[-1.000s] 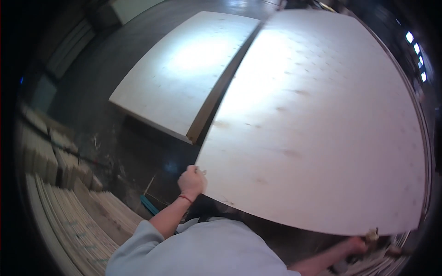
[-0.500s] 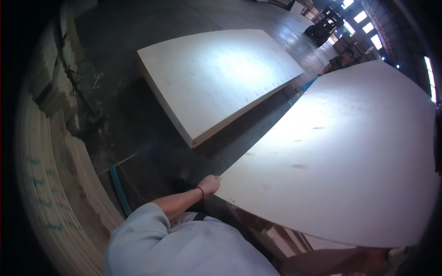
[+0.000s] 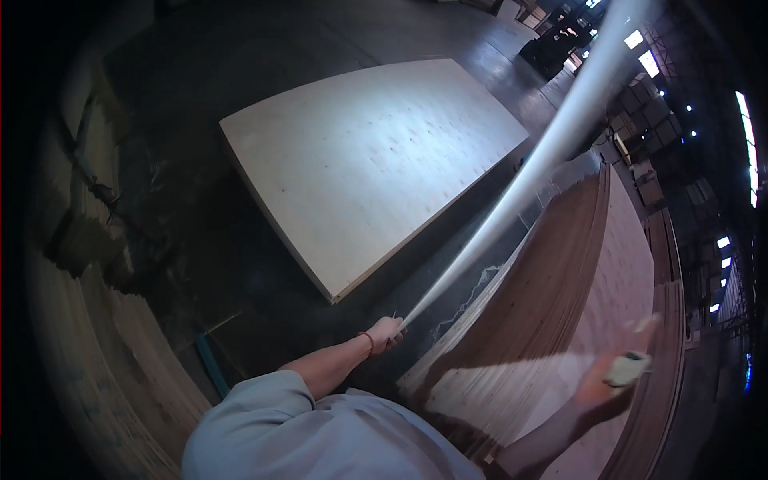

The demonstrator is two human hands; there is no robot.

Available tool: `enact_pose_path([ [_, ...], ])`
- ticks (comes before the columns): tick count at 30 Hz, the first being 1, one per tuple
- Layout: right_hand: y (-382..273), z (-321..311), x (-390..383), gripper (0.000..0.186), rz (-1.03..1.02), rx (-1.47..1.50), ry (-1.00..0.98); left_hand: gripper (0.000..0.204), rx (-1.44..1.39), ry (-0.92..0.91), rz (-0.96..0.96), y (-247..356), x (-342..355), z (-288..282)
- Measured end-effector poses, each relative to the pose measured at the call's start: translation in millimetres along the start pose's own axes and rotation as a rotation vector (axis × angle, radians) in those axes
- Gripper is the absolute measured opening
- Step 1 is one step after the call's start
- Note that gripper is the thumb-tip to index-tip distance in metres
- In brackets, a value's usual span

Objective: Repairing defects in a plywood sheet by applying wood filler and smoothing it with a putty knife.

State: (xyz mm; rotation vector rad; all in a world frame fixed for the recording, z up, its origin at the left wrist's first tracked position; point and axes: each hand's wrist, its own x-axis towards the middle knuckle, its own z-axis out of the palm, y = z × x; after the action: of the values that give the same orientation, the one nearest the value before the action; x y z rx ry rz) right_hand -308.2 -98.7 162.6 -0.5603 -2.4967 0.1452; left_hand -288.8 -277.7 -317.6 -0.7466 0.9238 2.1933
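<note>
My left hand (image 3: 386, 333) is closed on the near corner of a thin pale plywood sheet (image 3: 512, 200), which stands tilted nearly edge-on and rises toward the upper right, blurred by motion. A dark red band circles my left wrist. Over the stack of brown and pale sheets (image 3: 552, 264) at the right, my right hand (image 3: 598, 382) is smeared by motion. A small pale, greenish thing (image 3: 628, 370) shows at that hand, its kind unclear. Whether the fingers grip it is also unclear.
A low stack of pale plywood (image 3: 360, 160) lies on the dark floor ahead. More stacked sheets (image 3: 104, 360) line the left side, near a teal strip (image 3: 210, 364). A forklift (image 3: 552, 44) stands far off at the upper right, with piles (image 3: 640, 104) beyond.
The plywood sheet has gone from lying broad and flat at the right to tilted edge-on, baring the stack beneath. My right hand now shows above that stack. The left keeps its hold.
</note>
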Motion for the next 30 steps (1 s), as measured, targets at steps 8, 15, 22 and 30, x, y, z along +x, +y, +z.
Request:
enact_pose_path([
  [8,155,165,-1,0.052,0.215,1.519,-0.307,0.035,-0.492,-0.579,-0.222,-4,75,-36],
  [15,192,261,40,0.054,0.428,1.492,-0.479,0.041,-0.025,0.73,-0.336,-41,69,-194],
  [22,129,312,66,0.026,0.357,1.349,-0.625,0.042,0.146,1.028,-0.034,16,-70,-158],
  [30,43,359,59,0.01,0.134,1.125,-0.742,0.049,0.467,0.684,0.143,120,17,-67],
])
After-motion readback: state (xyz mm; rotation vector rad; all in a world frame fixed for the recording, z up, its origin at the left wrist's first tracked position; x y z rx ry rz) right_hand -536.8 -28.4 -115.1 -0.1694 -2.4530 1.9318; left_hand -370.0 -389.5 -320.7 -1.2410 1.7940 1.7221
